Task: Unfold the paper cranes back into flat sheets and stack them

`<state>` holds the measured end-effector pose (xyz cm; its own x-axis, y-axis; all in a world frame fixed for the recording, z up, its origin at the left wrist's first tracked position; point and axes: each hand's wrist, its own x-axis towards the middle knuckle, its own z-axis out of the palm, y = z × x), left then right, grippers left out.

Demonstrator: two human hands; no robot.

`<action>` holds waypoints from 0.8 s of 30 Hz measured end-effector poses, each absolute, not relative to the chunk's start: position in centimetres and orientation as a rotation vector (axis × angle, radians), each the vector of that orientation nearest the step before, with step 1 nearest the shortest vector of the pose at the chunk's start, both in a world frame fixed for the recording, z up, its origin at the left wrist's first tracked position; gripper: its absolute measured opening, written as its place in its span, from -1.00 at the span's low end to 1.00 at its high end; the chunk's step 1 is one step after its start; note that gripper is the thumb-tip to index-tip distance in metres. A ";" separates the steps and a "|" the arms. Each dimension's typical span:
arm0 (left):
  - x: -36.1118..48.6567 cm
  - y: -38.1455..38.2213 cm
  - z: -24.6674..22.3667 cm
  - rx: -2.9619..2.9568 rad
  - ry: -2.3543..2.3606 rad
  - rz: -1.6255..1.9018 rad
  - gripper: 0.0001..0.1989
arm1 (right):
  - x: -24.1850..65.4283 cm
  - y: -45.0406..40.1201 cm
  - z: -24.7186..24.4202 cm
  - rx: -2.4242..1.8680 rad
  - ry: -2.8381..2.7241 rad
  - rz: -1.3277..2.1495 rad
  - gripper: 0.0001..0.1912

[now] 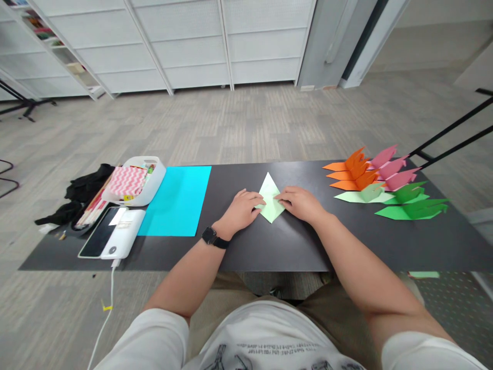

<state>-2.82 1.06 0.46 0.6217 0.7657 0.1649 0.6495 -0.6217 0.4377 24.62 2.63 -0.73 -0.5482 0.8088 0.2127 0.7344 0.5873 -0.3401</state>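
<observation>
A pale green folded paper (271, 203), shaped like a kite with one point facing away from me, lies on the dark table (246, 252). My left hand (243, 208) holds its left corner, the fingers bent together over the edge. On the opposite side, my right hand (302, 203) has its fingers pressed on the right corner. The fingertips partly cover both side corners. A black watch is on my left wrist.
Folded orange (348, 172), pink (396, 172) and green paper birds (412, 209) stand at the right. To the left lie a blue sheet (175, 203), a white basket (156, 180), a phone (99, 235), a white power bank (124, 234) with a cable, and black cloth (88, 185).
</observation>
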 end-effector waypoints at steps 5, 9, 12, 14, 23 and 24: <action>-3.7 1.4 0.7 2.473 1.082 0.481 -0.74 | 25.4 2.4 -0.1 -1.137 -2.468 0.444 -0.74; -3.8 1.7 0.7 2.425 1.073 0.505 -0.79 | 25.9 2.3 0.3 -1.096 -2.462 0.531 -0.70; -3.7 1.9 0.7 2.402 1.079 0.507 -0.85 | 26.2 2.4 0.3 -1.086 -2.453 0.565 -0.72; -3.7 1.9 0.7 2.400 1.080 0.512 -0.87 | 26.2 2.5 0.2 -1.077 -2.455 0.583 -0.73; -3.8 2.1 0.5 2.400 1.043 0.567 -0.81 | 26.6 2.6 0.2 -1.017 -2.450 0.617 -0.88; -3.8 2.1 0.5 2.400 1.037 0.569 -0.81 | 26.7 2.6 0.2 -1.011 -2.444 0.633 -0.88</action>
